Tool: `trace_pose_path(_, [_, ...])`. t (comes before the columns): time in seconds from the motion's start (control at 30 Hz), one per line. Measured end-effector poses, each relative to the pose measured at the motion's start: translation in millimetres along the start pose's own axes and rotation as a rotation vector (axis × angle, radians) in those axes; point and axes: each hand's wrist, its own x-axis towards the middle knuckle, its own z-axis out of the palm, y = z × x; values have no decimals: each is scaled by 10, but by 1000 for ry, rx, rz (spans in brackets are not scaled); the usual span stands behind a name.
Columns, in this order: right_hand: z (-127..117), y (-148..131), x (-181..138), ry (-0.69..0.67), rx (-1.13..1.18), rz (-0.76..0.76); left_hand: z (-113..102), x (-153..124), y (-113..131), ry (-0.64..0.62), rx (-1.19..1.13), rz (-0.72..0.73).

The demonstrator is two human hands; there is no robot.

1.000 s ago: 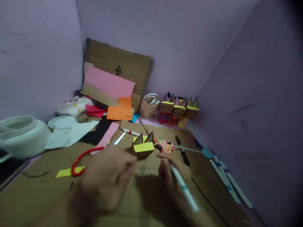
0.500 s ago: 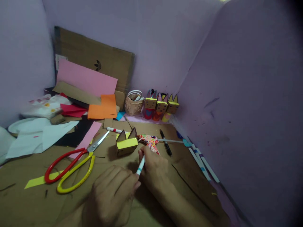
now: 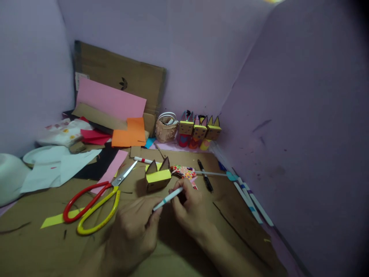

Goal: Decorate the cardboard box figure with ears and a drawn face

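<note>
A white marker with a teal band slants between my two hands above the cardboard mat. Its lower end meets the thumb and fingers of my left hand, which are closed on it. The fingers of my right hand pinch its upper end. Just beyond the hands sits a small cardboard box with a yellow top and two pointed ears. A patterned glue gun lies behind my right hand, partly hidden by it. Right of that rests a black marker.
Large scissors with red and yellow handles lie open at left. Paper sheets and a white bowl are farther left. A small basket and three eared figures stand by the back wall. Several white markers lie along the right wall.
The marker has tilted from steep to flatter, and more of its barrel shows between my hands. My left hand has turned so its thumb shows. The whole view has shifted slightly.
</note>
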Motion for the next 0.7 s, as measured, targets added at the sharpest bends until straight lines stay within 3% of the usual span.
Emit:
trace_pose_path(0.5, [-28,-14,15,15,-93,-33,-5,32,-24,-36,113,-1])
trace_pose_path(0.7, [-45,-17,-1,53,-119,-94,-7,7,6,-148,139,-54])
